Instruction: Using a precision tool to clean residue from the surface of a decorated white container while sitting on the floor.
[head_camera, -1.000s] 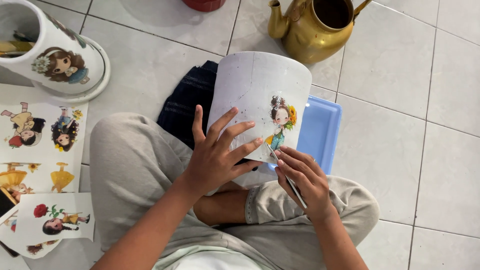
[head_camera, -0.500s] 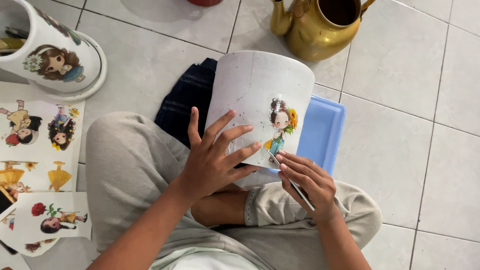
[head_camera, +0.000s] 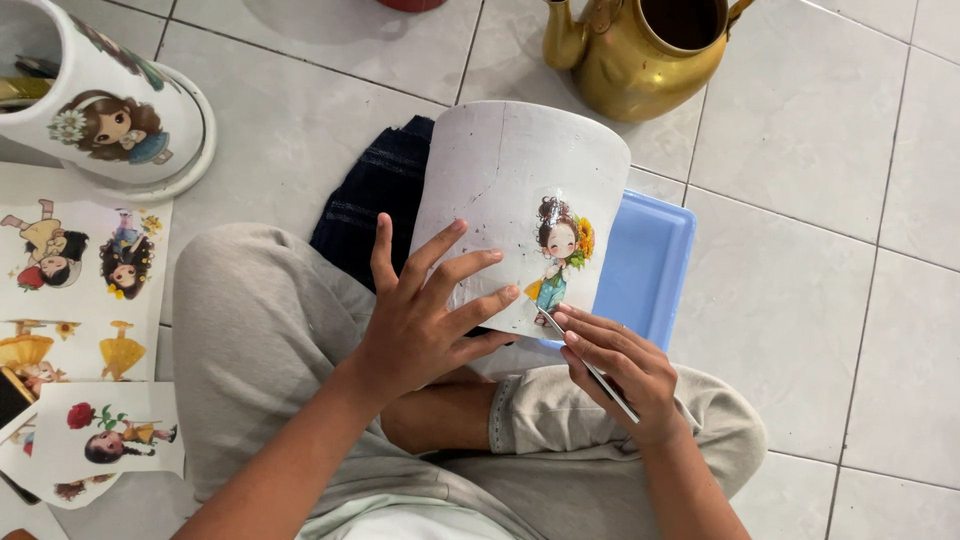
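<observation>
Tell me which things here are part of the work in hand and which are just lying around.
In use:
left hand steadying the white pot
right hand holding a thin tool at the girl sticker
blue tray under the pot

Lying about:
brass kettle
decorated pot
sticker sheets
dark cloth

Looked like a home craft corner: white tiled floor (head_camera: 830, 300), brass kettle (head_camera: 640, 55), cartoon sticker sheets (head_camera: 80, 290) lying around.

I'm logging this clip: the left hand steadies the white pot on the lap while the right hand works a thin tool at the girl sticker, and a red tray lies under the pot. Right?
Not quite: the tray is blue, not red, as the head view shows. The rest holds: the left hand steadies the white pot and the right hand works a thin tool at the girl sticker.
</observation>
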